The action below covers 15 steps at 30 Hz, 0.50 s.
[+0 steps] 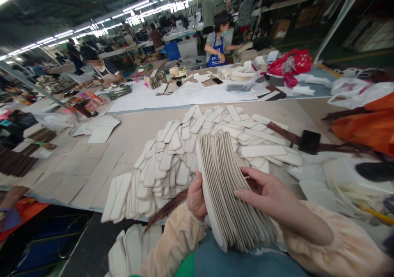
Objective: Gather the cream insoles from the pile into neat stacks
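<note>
I hold a thick stack of off-white insole-shaped pieces [229, 186] on edge in front of my chest. My left hand [196, 198] grips the stack from its left side, thumb against the outer piece. My right hand [267, 193] lies over the stack's right side, fingers spread along the top edges. Just beyond the stack, a large heap of the same pale pieces [191, 149] fans across the beige worktable [101, 158]. More of the pieces [132, 248] sit low at my left, below the table edge.
A black block on dark strips [309, 141] lies right of the heap, with orange fabric [369, 125] and white bags behind it. A red bag [292, 61] and more stacks sit on the far table. Other people work at benches beyond, one in a blue apron [217, 47].
</note>
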Available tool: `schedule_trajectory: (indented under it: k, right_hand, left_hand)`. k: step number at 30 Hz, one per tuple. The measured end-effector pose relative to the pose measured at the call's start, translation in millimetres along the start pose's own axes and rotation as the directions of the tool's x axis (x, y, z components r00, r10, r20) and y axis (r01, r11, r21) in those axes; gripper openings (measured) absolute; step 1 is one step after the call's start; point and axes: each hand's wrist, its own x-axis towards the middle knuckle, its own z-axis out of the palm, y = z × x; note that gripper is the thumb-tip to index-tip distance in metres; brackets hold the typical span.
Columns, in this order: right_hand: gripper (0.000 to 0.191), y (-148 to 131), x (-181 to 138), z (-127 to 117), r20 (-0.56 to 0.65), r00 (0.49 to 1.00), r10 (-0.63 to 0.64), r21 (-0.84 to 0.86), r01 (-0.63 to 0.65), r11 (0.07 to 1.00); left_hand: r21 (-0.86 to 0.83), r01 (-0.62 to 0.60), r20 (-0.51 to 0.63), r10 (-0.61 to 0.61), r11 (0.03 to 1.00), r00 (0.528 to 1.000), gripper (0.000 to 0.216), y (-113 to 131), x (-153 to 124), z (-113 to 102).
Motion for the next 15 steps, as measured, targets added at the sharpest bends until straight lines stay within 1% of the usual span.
schedule_trajectory:
  k: [2,4,6,7,8,9,12,13,15]
  right_hand:
    - [0.05,0.4,0.5,0.1,-0.005,1.0,-0.003,0.0,0.002,1.0]
    - [0.054,1.5,-0.1,0.5,-0.03,0.999,-0.017,0.011,0.017,1.0]
    - [0.061,3.7,-1.3,0.5,-0.078,0.995,-0.059,0.006,0.06,0.998]
    - [0.063,5.3,-1.9,0.3,-0.108,0.99,-0.094,-0.024,0.092,0.995]
    - [0.061,7.1,-2.3,-0.3,-0.129,0.982,-0.14,-0.084,0.13,0.988]
    - [0.053,8.9,-2.4,-1.0,-0.141,0.97,-0.198,-0.173,0.173,0.97]
    - [0.024,13.2,-1.7,-4.0,-0.105,0.924,-0.367,-0.461,0.281,0.842]
    - [0.02,13.9,-1.5,-4.9,-0.09,0.913,-0.398,-0.518,0.298,0.802]
    - [0.022,14.1,-1.6,-6.3,-0.083,0.902,-0.424,-0.567,0.306,0.764]
  left_hand:
    - [-0.011,-0.01,-0.005,0.01,1.0,1.0,0.052,-0.4,0.2,-0.6]
    - [-0.025,-0.012,-0.004,0.012,1.0,1.0,0.051,-0.9,0.4,-1.5]
    - [-0.052,-0.011,-0.013,0.01,0.999,1.0,0.052,-1.4,0.5,-2.9]
    - [-0.07,-0.01,-0.023,0.008,0.997,1.0,0.052,-1.7,0.7,-3.7]
    - [-0.089,-0.011,-0.034,0.008,0.996,0.999,0.052,-1.9,0.9,-4.6]
    - [-0.108,-0.021,-0.046,0.016,0.994,0.999,0.052,-2.3,1.2,-5.4]
    - [-0.138,-0.052,-0.069,0.043,0.989,0.997,0.051,-3.3,2.0,-7.6]
    - [-0.138,-0.057,-0.073,0.047,0.989,0.996,0.051,-3.7,2.1,-8.2]
    - [-0.132,-0.052,-0.071,0.043,0.99,0.997,0.053,-4.6,2.0,-8.8]
